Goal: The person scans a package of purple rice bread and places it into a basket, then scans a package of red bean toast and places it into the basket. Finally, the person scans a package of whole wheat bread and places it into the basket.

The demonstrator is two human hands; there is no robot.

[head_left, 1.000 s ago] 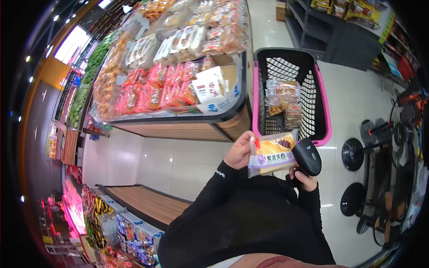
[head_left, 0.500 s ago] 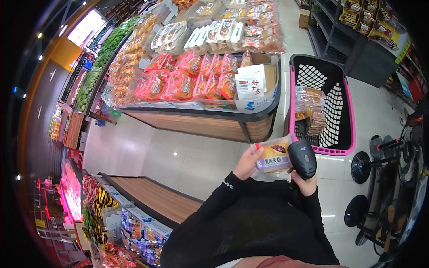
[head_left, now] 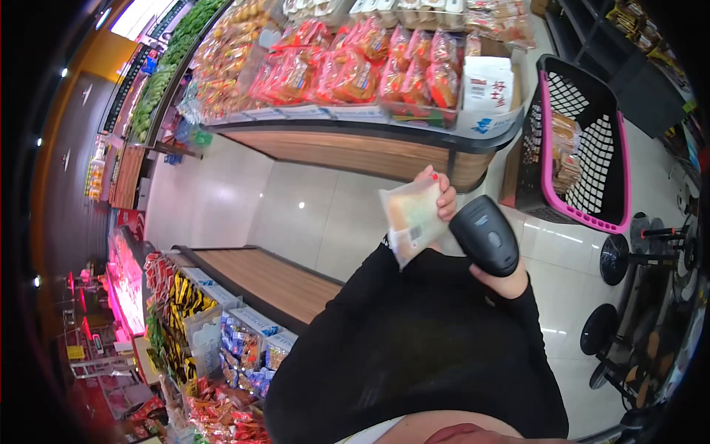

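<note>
My left hand (head_left: pixel 444 197) grips a packaged bread (head_left: pixel 414 218) by its edge, in front of my chest. The pack's back, with a small barcode label low on it, faces me. In my right hand (head_left: pixel 506 281) is a black barcode scanner (head_left: pixel 484 235), just right of the bread and apart from it. Most of the fingers round the scanner's handle are hidden beneath its head. Beyond my right hand stands a black shopping basket (head_left: pixel 623 177) with a pink rim, holding several packaged breads (head_left: pixel 566 152).
A display counter (head_left: pixel 355 140) with red-wrapped breads (head_left: pixel 355 74) and a white paper bag (head_left: pixel 488 83) runs ahead of me. At lower left is another wooden shelf (head_left: pixel 259 277) with bagged snacks (head_left: pixel 240 348). Several fans (head_left: pixel 614 259) stand at the right.
My left hand has turned the bread pack over, from its printed front to its back. The scanner has come away from the pack. The view has shifted, so the basket appears farther right.
</note>
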